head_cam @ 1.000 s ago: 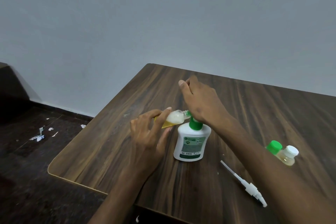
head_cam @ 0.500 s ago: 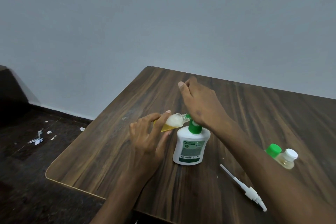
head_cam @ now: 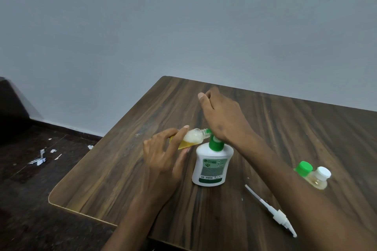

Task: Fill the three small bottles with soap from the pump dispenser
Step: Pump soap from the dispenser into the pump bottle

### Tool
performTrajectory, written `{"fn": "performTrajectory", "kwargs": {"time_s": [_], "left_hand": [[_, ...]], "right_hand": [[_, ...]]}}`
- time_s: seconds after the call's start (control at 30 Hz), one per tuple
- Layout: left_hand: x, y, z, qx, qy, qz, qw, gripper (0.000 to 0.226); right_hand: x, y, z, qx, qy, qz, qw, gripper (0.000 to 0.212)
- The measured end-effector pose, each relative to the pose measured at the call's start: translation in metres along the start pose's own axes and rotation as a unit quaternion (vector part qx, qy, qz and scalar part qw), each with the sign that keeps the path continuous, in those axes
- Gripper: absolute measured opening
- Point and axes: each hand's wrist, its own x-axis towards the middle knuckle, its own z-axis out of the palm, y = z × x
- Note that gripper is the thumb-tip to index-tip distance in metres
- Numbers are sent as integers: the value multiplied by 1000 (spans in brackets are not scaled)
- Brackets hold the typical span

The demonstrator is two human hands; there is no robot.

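Head view: left hand (head_cam: 163,161) pinches a tilted small bottle (head_cam: 190,139) at the pump dispenser (head_cam: 212,166) spout
Right hand (head_cam: 223,119) presses the pump, fingers curled, on the tabletop (head_cam: 122,169)

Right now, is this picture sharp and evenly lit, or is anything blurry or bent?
Head view: soft, even light, no harsh glare; only faint shadows under the soap dispenser and left hand. Head view: the tilted small bottle looks slightly soft, and the dispenser's label is too blurred to read. Head view: wide-angle lens bends the table edges and stretches the right forearm near the corner.
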Motion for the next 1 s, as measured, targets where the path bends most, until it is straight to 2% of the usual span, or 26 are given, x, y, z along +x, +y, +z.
{"fn": "performTrajectory", "kwargs": {"time_s": [0.1, 0.67, 1.0], "left_hand": [[-1, 0, 0, 1, 0, 0, 1000, 46], [0, 0, 0, -1, -4, 1, 1000, 48], [0, -1, 0, 2, -2, 0, 1000, 48]], "right_hand": [[0, 0, 1, -9, -19, 5, 1000, 41], [1, 1, 2, -1, 6, -5, 1000, 39], [1, 0, 2, -12, -15, -1, 1000, 40]]}}
